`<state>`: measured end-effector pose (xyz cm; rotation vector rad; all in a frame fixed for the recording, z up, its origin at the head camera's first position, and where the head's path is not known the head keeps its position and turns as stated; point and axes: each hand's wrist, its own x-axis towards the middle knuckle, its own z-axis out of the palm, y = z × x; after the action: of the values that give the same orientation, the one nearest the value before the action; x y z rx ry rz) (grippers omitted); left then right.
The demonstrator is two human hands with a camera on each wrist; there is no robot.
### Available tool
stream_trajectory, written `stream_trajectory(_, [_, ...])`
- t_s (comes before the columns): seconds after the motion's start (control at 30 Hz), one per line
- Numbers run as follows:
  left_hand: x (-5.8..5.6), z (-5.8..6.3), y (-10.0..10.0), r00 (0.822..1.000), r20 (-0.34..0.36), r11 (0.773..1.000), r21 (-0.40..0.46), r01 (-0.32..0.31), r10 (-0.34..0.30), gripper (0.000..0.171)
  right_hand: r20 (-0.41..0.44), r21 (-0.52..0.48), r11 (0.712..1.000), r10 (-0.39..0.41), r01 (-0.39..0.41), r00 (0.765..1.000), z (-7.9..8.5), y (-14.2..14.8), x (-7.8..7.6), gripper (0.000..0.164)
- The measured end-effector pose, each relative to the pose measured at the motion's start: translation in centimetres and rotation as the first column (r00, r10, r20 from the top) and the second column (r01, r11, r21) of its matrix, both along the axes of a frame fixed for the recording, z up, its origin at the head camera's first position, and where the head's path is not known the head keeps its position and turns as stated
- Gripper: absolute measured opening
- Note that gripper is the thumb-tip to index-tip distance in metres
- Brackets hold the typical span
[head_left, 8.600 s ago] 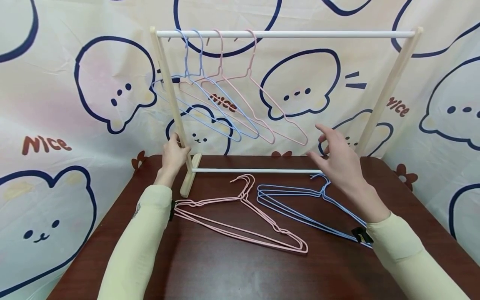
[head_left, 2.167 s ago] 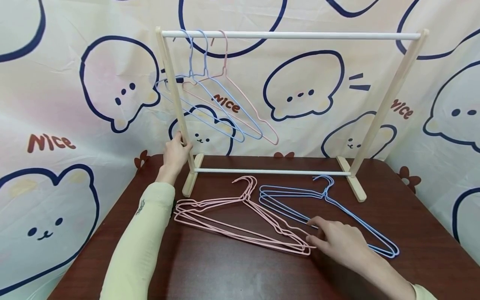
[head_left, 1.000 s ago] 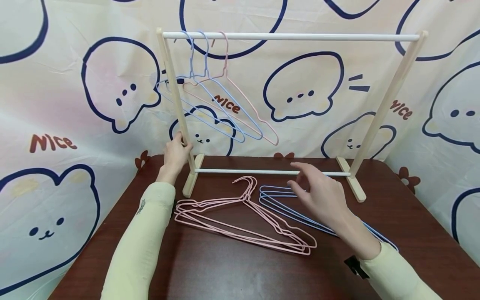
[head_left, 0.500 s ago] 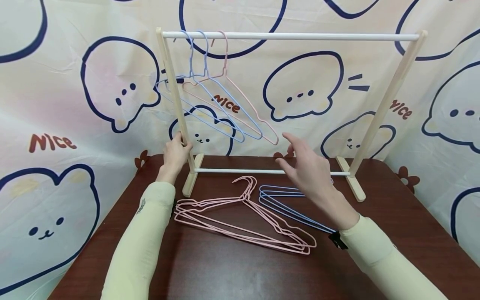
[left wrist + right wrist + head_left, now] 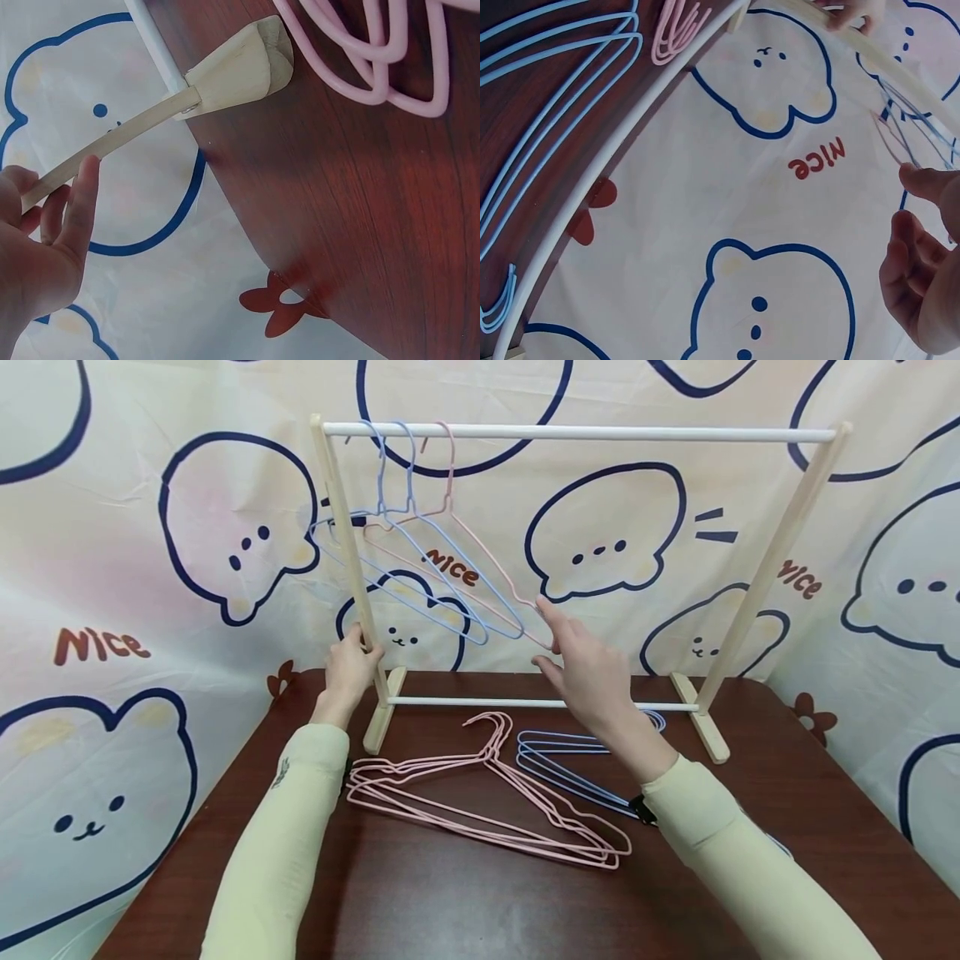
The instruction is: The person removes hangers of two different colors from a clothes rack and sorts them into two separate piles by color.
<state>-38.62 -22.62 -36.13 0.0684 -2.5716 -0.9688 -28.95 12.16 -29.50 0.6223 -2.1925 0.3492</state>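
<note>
My left hand (image 5: pixel 352 670) grips the left upright of a wooden clothes rack (image 5: pixel 339 510); the left wrist view shows the thumb and fingers around the post. On the rack's white top bar hang two blue hangers (image 5: pixel 450 575) and, right of them, a pink hanger (image 5: pixel 483 550). My right hand (image 5: pixel 596 681) is at the lower right corner of that pink hanger, thumb and index finger apart. Whether the index finger touches the wire cannot be told. In the right wrist view the right hand (image 5: pixel 926 262) also shows spread thumb and fingers beside the hanging wires.
A pile of pink hangers (image 5: pixel 480 835) lies on the dark brown table (image 5: pixel 450 910). Blue hangers (image 5: pixel 570 781) lie to its right, partly hidden under my right forearm. The rack's lower bar (image 5: pixel 480 702) runs behind both piles, and a printed cloth (image 5: pixel 225 568) hangs behind the rack.
One pink hanger has gone from the rack's bar to the pink pile, where my right hand let it go. The right hand then rose up and left to the hanging pink one. Left hand unchanged.
</note>
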Motion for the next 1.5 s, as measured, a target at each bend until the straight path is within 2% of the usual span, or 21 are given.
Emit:
stream_trajectory(0.3, [0.0, -0.1, 0.0, 1.0, -0.016, 1.0, 0.004, 0.011, -0.011, 0.023, -0.029, -0.009, 1.0, 0.006, -0.006, 1.0, -0.1, -0.5, -0.7, 0.064])
stream_trajectory(0.63, [0.0, -0.1, 0.0, 1.0, -0.016, 1.0, 0.009, 0.01, -0.01, 0.025, -0.166, -0.053, 0.997, 0.043, -0.053, 0.985, 0.0, -0.6, -0.6, 0.05])
stream_trajectory(1.13, [-0.1, -0.4, -0.1, 1.0, -0.025, 1.0, 0.014, -0.003, 0.003, 0.023, -0.306, -0.127, 0.988, 0.044, -0.087, 0.951, -0.4, 0.5, -0.6, 0.047])
stream_trajectory(1.5, [-0.3, -0.4, -0.1, 1.0, -0.022, 1.0, -0.006, -0.004, 0.004, 0.023, -0.331, -0.168, 0.981, 0.036, -0.096, 0.943, -0.7, 2.6, 0.0, 0.044])
